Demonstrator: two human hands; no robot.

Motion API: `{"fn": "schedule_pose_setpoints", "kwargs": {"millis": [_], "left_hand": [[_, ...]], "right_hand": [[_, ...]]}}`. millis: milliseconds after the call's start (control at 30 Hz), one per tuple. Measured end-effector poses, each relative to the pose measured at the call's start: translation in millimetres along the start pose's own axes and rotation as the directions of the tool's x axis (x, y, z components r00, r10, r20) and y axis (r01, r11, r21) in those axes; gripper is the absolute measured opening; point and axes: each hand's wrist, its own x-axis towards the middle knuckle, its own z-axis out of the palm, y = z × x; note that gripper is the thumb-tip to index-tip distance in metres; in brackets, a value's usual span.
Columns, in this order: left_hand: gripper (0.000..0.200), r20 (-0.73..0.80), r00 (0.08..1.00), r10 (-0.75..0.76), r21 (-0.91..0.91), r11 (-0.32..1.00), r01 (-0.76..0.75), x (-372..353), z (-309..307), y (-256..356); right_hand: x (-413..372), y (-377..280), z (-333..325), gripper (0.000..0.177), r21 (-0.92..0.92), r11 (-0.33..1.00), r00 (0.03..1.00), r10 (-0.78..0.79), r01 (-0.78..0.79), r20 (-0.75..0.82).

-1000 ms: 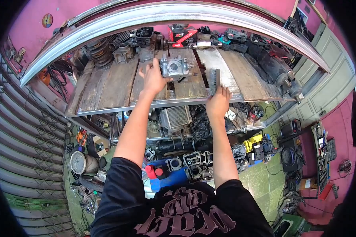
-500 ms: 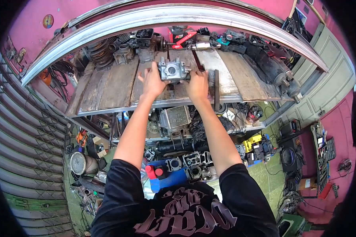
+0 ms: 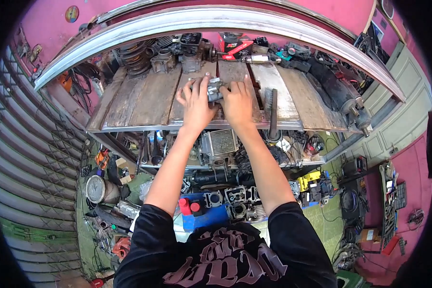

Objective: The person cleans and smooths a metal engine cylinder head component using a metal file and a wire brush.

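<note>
Between my two hands is a silver cast-metal engine part (image 3: 214, 90), held just above the wooden bench top (image 3: 151, 101). My left hand (image 3: 197, 105) wraps its left side, with the index finger over the top and the other fingers fanned out. My right hand (image 3: 238, 103) grips the right side, fingers curled over it. Much of the part is hidden by the hands, and its round bore is out of sight. A dark-handled brush (image 3: 273, 113) lies on the bench to the right of my right hand, apart from it.
Greasy engine parts (image 3: 192, 60) and a red-black box (image 3: 235, 45) line the bench's back. A dark cylinder (image 3: 336, 86) lies at right. A metal beam (image 3: 216, 14) crosses above. Below sit a radiator (image 3: 222, 143) and a blue tray (image 3: 201, 221) beside cylinder parts.
The engine part has been turned, so its round bore no longer faces me. My left hand has shifted over its top and left side. The whole view has moved slightly.
</note>
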Motion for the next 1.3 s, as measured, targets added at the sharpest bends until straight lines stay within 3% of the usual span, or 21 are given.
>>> {"fn": "schedule_pose_setpoints", "kwargs": {"millis": [133,233,300,333,400,467,567,633,867,933,1000,1067,1167,1300], "left_hand": [[0.088,0.040,0.996,-0.080,0.107,0.991,0.076,8.2,-16.7,-0.5],[0.078,0.112,0.994,-0.015,0.118,0.993,0.001,14.1,-27.6,-9.1],[0.079,0.126,0.992,-0.017,0.110,0.994,0.004,17.0,-32.8,-13.1],[0.080,0.145,0.989,-0.025,0.101,0.995,0.010,16.7,-34.9,-15.6],[0.082,0.160,0.987,-0.036,0.073,0.997,0.025,17.2,-38.2,-24.1],[0.085,0.176,0.983,-0.041,0.083,0.996,0.027,17.1,-41.3,-32.6],[0.085,0.198,0.977,-0.074,0.078,0.995,0.059,17.4,-47.5,-37.9],[0.085,0.211,0.974,-0.087,0.079,0.994,0.072,18.5,-51.8,-40.8],[0.093,0.164,0.970,-0.181,0.083,0.982,0.169,5.4,-47.2,-59.5],[0.094,0.112,0.974,-0.197,0.107,0.977,0.185,0.9,-43.1,-63.9],[0.097,0.076,0.961,-0.265,0.122,0.959,0.255,-8.0,-38.6,-69.2],[0.097,0.048,0.961,-0.271,0.120,0.957,0.264,-13.8,-32.7,-74.8],[0.098,0.011,0.964,-0.267,0.112,0.958,0.264,-21.7,-39.4,-72.7],[0.103,0.048,0.970,-0.240,0.023,0.971,0.239,-26.1,-45.2,-65.1]], "right_hand": [[-0.8,-9.5,-0.1,0.020,-0.019,0.999,0.998,-0.036,0.037,0.058],[-4.1,-7.3,4.7,0.024,0.076,0.997,1.000,-0.012,0.010,0.025],[-5.8,0.6,2.1,0.043,0.232,0.971,0.997,0.041,-0.053,0.059],[-7.0,4.5,1.2,0.043,0.231,0.972,0.997,0.041,-0.053,0.059],[-8.9,12.5,0.2,0.061,0.212,0.962,0.985,0.164,-0.173,0.058],[-11.4,19.8,-0.4,0.070,0.198,0.959,0.977,0.183,-0.202,0.107],[-11.5,20.5,0.4,0.076,0.333,0.923,0.971,0.128,-0.192,0.204],[-12.1,18.8,8.0,0.080,0.331,0.928,0.932,0.043,-0.170,0.359],[-17.1,2.2,34.0,0.077,0.374,0.910,0.968,0.092,-0.176,0.231],[-10.9,-4.9,28.8,0.074,0.231,0.965,0.977,0.080,-0.125,0.198],[-8.1,-16.9,23.1,0.071,0.204,0.971,0.971,0.078,-0.125,0.226],[-5.2,-28.7,22.1,0.067,0.176,0.977,0.966,0.077,-0.123,0.245],[-9.9,-45.7,33.3,0.064,0.156,0.982,0.992,0.092,-0.104,0.081],[0.3,-60.1,20.9,0.065,0.147,0.976,0.986,0.153,-0.162,0.068]]}}
